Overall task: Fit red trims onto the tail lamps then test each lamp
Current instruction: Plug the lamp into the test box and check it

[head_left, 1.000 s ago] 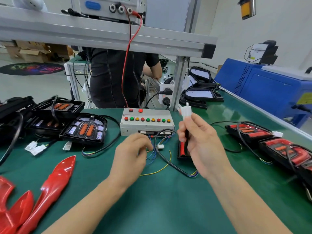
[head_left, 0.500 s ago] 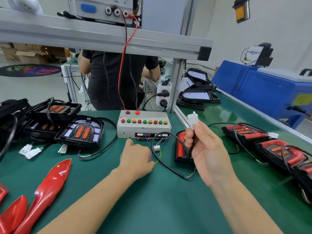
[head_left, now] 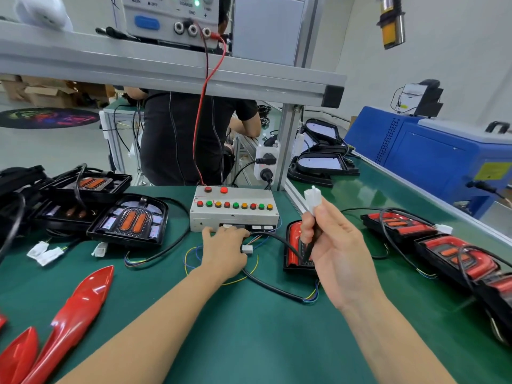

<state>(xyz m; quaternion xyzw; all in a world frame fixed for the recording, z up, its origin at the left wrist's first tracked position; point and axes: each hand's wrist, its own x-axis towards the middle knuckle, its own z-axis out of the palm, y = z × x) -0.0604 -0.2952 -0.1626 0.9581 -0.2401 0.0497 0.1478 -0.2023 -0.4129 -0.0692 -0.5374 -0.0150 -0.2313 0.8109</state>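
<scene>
1. Landmark: the grey metal test box with its row of red, green and amber buttons (head_left: 234, 207) stands at the back of the green worktop (head_left: 249, 342); I place everything else relative to it.
2. My right hand (head_left: 336, 253), right of the box and raised above the worktop, has its fingers (head_left: 306, 234) clenched round a black sheathed cable (head_left: 273, 288) just below its white plastic plug (head_left: 313, 199). I judge the plug is held upright and clear so that its mating face can be lined up.
3. My left hand (head_left: 225, 250) rests at the box's front edge, fingers reaching toward the sockets there; whether they pinch a lead I cannot tell. A small white connector on thin coloured wires (head_left: 247, 248) lies just beside this hand, probably the box's test lead.
4. The tail lamp under test, a black housing with a red trim fitted (head_left: 293, 245), lies just right of the box, partly behind my right hand, its cable looping forward to the plug.
5. Further right, more trimmed lamps (head_left: 454, 250) lie in a row.
6. Left of the box, untrimmed black lamps with orange lenses (head_left: 130, 220) wait; glossy red plastic trims (head_left: 74, 314) lie nearer me.
</scene>
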